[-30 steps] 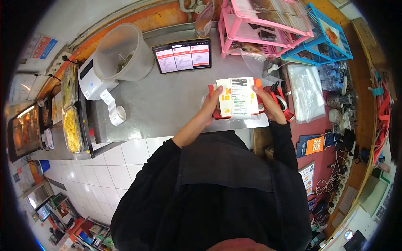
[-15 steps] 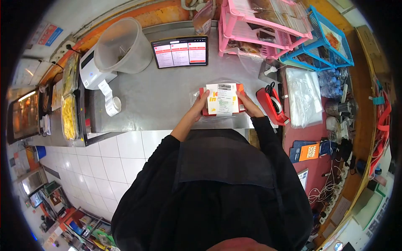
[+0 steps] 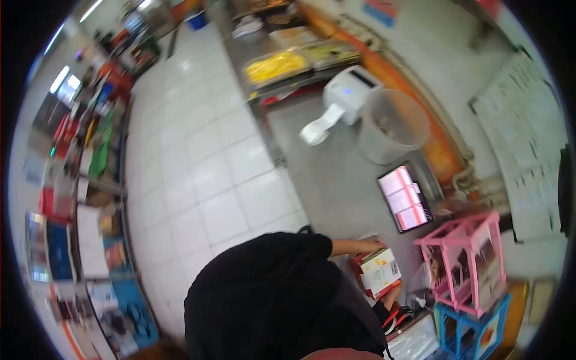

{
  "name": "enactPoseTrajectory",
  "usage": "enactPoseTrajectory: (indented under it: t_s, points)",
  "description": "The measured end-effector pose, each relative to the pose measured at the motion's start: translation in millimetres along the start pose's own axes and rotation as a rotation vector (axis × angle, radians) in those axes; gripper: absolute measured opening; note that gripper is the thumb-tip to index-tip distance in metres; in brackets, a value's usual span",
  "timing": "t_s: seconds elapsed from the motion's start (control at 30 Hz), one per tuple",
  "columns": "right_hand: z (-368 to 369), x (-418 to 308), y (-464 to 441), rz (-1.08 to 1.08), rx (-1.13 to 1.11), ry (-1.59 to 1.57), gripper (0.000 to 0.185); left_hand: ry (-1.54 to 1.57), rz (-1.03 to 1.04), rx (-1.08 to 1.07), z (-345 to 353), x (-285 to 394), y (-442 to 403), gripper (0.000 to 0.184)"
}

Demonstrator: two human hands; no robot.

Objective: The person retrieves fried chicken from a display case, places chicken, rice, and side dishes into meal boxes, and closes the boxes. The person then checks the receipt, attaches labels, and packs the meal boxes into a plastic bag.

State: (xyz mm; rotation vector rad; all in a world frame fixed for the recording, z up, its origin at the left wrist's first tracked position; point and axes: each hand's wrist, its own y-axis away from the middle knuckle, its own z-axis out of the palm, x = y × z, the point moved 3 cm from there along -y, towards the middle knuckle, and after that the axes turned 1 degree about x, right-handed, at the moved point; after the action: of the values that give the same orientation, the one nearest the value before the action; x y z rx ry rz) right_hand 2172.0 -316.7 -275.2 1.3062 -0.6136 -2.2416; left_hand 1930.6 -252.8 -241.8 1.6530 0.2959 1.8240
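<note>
A red box (image 3: 370, 291) with a white printed paper (image 3: 381, 271) on top is at the lower right of the head view, at the steel counter. On its far left edge, my left hand (image 3: 371, 245) is closed around the side. My right hand (image 3: 392, 294) grips the opposite side, partly hidden by the dark sleeve. Clear plastic shows around the box. A red tape dispenser (image 3: 393, 318) sits close to my right hand, partly covered by my arm.
A tablet (image 3: 404, 198), a clear bucket (image 3: 393, 127) and a white label printer (image 3: 351, 94) stand along the steel counter (image 3: 324, 186). Pink racks (image 3: 462, 264) and a blue rack (image 3: 474, 327) are at the lower right. Yellow food fills a tray (image 3: 277, 67). White floor tiles (image 3: 210, 180) lie left.
The view has swung left and tilted, so the counter runs diagonally and the aisle shows. Both hands still hold the red box, which now appears lower right.
</note>
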Motion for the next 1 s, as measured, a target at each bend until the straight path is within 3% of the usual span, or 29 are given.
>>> enactPoseTrajectory:
  t_s: [0.23, 0.3, 0.33, 0.4, 0.5, 0.6, 0.67, 0.77, 1.0]
  points:
    - [-10.0, -2.2, -3.9, -0.006, 0.05, -0.034, 0.054, -0.121, 0.188, 0.135, -6.8, -6.4, -1.0, 0.085]
    - [-8.7, -1.6, -5.1, 0.006, 0.075, -0.064, 0.052, 0.031, 0.134, -0.222, -8.1, -8.0, -6.1, 0.088]
    - [-1.4, -3.8, -2.9, 0.017, 0.091, -0.086, 0.051, 0.035, 0.134, -0.215, -5.7, -7.6, -0.6, 0.088]
    - [12.0, -3.1, 3.7, 0.038, 0.131, -0.138, 0.048, -0.044, 0.203, 0.014, 0.6, -5.9, 14.1, 0.092]
    - [5.2, -6.8, 5.7, -0.174, 0.332, 0.1, 0.047, -0.079, 0.207, 0.084, 0.5, 3.8, 29.8, 0.09]
    - [-12.2, -9.4, 1.5, -0.46, 0.274, 0.623, 0.05, -0.138, 0.28, 0.142, 1.4, -4.3, 19.5, 0.089]
    - [-27.6, -9.5, -0.5, -0.521, 0.524, 0.952, 0.055, -0.128, 0.303, 0.153, 3.0, -6.8, 19.4, 0.089]
    - [-3.3, -11.0, 12.4, -0.511, 0.457, 0.72, 0.057, -0.099, 0.337, 0.123, 2.1, 0.0, 34.3, 0.087]
    - [9.5, -12.5, 27.2, -0.562, 0.419, 0.782, 0.061, -0.119, 0.422, 0.015, 3.9, 6.0, 51.2, 0.081]
